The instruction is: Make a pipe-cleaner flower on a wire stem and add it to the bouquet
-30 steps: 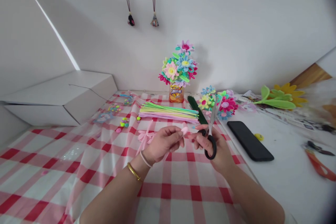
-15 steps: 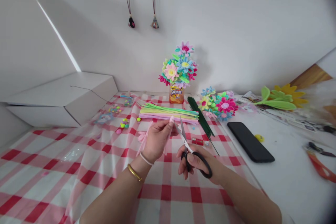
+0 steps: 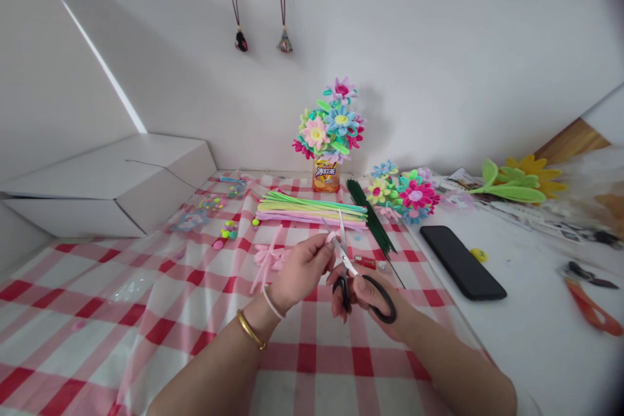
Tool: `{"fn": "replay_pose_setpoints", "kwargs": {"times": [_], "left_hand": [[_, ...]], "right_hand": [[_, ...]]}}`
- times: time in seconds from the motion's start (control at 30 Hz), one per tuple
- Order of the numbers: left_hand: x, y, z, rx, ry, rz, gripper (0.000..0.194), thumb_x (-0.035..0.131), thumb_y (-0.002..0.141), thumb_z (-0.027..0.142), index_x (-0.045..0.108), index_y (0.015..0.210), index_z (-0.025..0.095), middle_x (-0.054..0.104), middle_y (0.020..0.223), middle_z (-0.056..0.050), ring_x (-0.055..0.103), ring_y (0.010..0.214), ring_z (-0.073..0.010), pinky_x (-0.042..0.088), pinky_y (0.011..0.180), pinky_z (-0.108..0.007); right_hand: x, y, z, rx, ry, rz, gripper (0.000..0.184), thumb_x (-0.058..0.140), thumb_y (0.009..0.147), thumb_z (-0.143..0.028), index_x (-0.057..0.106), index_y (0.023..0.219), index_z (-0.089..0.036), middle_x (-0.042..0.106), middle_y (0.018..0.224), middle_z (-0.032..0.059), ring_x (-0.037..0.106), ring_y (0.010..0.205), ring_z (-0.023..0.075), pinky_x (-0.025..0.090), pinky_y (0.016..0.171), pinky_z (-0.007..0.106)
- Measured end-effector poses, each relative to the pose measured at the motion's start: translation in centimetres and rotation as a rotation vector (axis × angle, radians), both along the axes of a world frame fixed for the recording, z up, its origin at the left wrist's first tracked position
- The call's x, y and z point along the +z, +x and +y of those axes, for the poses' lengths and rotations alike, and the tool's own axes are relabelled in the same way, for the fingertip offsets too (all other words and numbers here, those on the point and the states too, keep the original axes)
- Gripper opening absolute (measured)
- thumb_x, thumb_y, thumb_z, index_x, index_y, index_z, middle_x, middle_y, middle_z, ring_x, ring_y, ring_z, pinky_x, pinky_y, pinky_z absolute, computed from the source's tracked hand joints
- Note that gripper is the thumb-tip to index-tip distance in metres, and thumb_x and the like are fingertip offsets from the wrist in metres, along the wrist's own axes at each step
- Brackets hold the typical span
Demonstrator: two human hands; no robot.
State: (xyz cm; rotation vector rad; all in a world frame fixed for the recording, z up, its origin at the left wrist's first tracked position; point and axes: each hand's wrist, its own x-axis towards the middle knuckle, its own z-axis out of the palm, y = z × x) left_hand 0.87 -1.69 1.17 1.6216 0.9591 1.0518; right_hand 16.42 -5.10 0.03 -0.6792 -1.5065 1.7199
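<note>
My left hand (image 3: 303, 268) pinches a small pink pipe-cleaner piece (image 3: 332, 236) between thumb and fingertips. In my right hand (image 3: 375, 296) are black-handled scissors (image 3: 347, 261), their blades parted around the pink piece. Just beyond my left hand, pink pipe-cleaner loops and strips (image 3: 266, 257) lie on the checked cloth. Behind both hands is a bundle of pipe cleaners (image 3: 307, 208) in green, yellow, pink and lilac. A small red item (image 3: 364, 262) rests close to the scissors, partly hidden.
Pipe-cleaner flowers stand in an orange container (image 3: 325, 177) at the back. Dark green stems (image 3: 373, 218), a flower bunch (image 3: 414, 195) and a black phone (image 3: 463, 262) are on the right. Small pompoms (image 3: 227, 231) and a white box (image 3: 107, 188) lie left. Orange-handled pliers (image 3: 589, 299) sit far right.
My left hand has moved slightly right and down with the pink piece. The scissors' blades have opened wider and now straddle it. The pink loops behind show more.
</note>
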Motion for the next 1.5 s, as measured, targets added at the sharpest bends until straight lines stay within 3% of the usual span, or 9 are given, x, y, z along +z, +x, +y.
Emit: {"fn": "replay_pose_setpoints", "kwargs": {"times": [0.13, 0.33, 0.7, 0.87, 0.93, 1.03, 1.2, 1.4, 1.5], "left_hand": [[0.0, 0.0, -0.1, -0.118, 0.099, 0.133, 0.032, 0.033, 0.088, 0.035, 0.044, 0.063, 0.018, 0.044, 0.051, 0.004, 0.04, 0.049, -0.009, 0.033, 0.053, -0.022], [0.1, -0.6, 0.1, -0.095, 0.29, 0.317, 0.028, 0.035, 0.087, 0.027, 0.045, 0.062, 0.018, 0.05, 0.06, 0.0, 0.043, 0.057, -0.0113, 0.032, 0.057, -0.023], [0.3, -0.7, -0.1, -0.084, 0.299, 0.235, 0.025, 0.039, 0.085, 0.026, 0.051, 0.064, 0.019, 0.049, 0.06, 0.0, 0.041, 0.057, -0.0128, 0.03, 0.057, -0.023], [-0.3, -0.3, -0.3, -0.173, 0.332, 0.264, 0.022, 0.041, 0.083, 0.024, 0.056, 0.068, 0.019, 0.051, 0.061, -0.001, 0.04, 0.054, -0.012, 0.03, 0.055, -0.023], [-0.3, -0.2, -0.2, -0.111, 0.263, 0.195, 0.02, 0.042, 0.083, 0.027, 0.058, 0.074, 0.019, 0.05, 0.062, 0.0, 0.04, 0.055, -0.0112, 0.031, 0.054, -0.023], [-0.3, -0.5, 0.4, 0.022, 0.026, -0.008, 0.023, 0.042, 0.084, 0.035, 0.057, 0.088, 0.018, 0.044, 0.059, 0.002, 0.038, 0.052, -0.0093, 0.03, 0.049, -0.021], [-0.5, -1.5, 1.8, -0.036, -0.426, -0.393, 0.028, 0.047, 0.08, 0.045, 0.05, 0.088, 0.018, 0.042, 0.056, 0.006, 0.02, 0.036, -0.0021, 0.013, 0.035, -0.017], [-0.4, -2.2, 2.1, -0.017, -0.51, -0.48, 0.027, 0.048, 0.078, 0.047, 0.047, 0.081, 0.019, 0.037, 0.047, 0.009, 0.017, 0.03, -0.0014, 0.009, 0.031, -0.014], [-0.5, -2.2, 2.2, -0.037, -0.523, -0.51, 0.025, 0.051, 0.077, 0.043, 0.048, 0.08, 0.019, 0.045, 0.05, 0.007, 0.026, 0.03, -0.0024, 0.017, 0.029, -0.015]], "right_hand": [[-0.4, 0.0, 0.0, -0.004, 0.001, 0.019, 0.04, 0.039, 0.082, -0.055, 0.047, 0.083, -0.016, 0.059, 0.066, 0.0052, 0.052, 0.056, 0.0135, 0.035, 0.055, 0.027], [0.3, 0.3, 0.0, -0.051, 0.021, -0.06, 0.04, 0.043, 0.081, -0.055, 0.05, 0.079, -0.015, 0.05, 0.053, -0.0006, 0.042, 0.045, 0.0092, 0.029, 0.046, 0.024], [0.5, -0.1, -0.6, -0.172, -0.001, -0.039, 0.035, 0.055, 0.074, -0.05, 0.049, 0.071, -0.016, 0.037, 0.044, -0.0066, 0.031, 0.037, 0.0056, 0.023, 0.037, 0.02], [0.3, 0.0, -0.3, -0.233, -0.029, -0.057, 0.036, 0.055, 0.074, -0.051, 0.048, 0.067, -0.017, 0.036, 0.04, -0.0079, 0.027, 0.033, 0.0044, 0.02, 0.034, 0.019], [0.6, 0.4, 0.1, -0.245, -0.007, -0.115, 0.035, 0.056, 0.073, -0.051, 0.049, 0.075, -0.017, 0.041, 0.043, -0.0073, 0.032, 0.034, 0.0055, 0.025, 0.036, 0.02], [1.4, 1.8, 0.8, -0.244, 0.012, -0.279, 0.036, 0.065, 0.068, -0.042, 0.047, 0.089, -0.019, 0.047, 0.052, -0.0067, 0.043, 0.042, 0.0081, 0.033, 0.041, 0.021], [2.4, 5.6, 1.5, -0.32, 0.079, -0.716, 0.026, 0.064, 0.068, -0.04, 0.053, 0.082, -0.021, 0.053, 0.061, -0.0037, 0.048, 0.051, 0.0104, 0.034, 0.045, 0.021], [2.9, 9.7, 0.3, -0.502, 0.121, -1.202, 0.031, 0.047, 0.076, -0.046, 0.059, 0.09, -0.021, 0.06, 0.062, 0.0014, 0.054, 0.053, 0.0152, 0.032, 0.045, 0.023], [2.8, 11.2, -0.4, -0.549, 0.077, -1.418, 0.031, 0.046, 0.075, -0.043, 0.06, 0.089, -0.02, 0.063, 0.064, 0.0041, 0.058, 0.056, 0.0184, 0.032, 0.047, 0.025]]}}
